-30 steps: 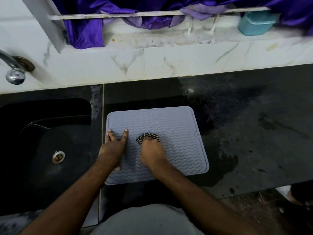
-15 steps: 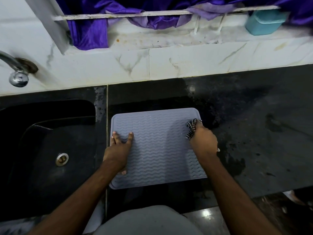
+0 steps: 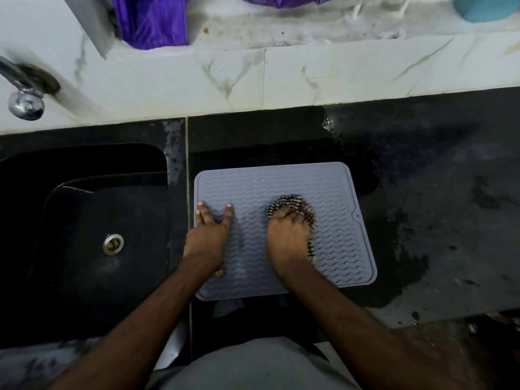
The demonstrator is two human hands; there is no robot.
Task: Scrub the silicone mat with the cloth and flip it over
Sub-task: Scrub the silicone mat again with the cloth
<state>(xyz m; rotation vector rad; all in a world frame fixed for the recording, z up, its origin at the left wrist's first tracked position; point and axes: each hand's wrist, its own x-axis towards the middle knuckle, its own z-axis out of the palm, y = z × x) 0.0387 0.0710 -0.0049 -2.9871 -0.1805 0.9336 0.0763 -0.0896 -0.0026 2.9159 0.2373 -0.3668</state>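
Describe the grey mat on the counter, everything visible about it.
The silicone mat is pale grey, roughly square with rounded corners, a raised rim and wavy ridges across its top; a small notch marks its right edge. It looks soft and rubbery. It lies flat on the dark wet counter, right of the sink. The left hand presses it flat-fingered; the right hand holds the striped cloth against it.

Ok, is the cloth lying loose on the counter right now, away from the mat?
No, the right hand grips the cloth and presses it onto the silicone mat, while the left hand rests flat on the mat.
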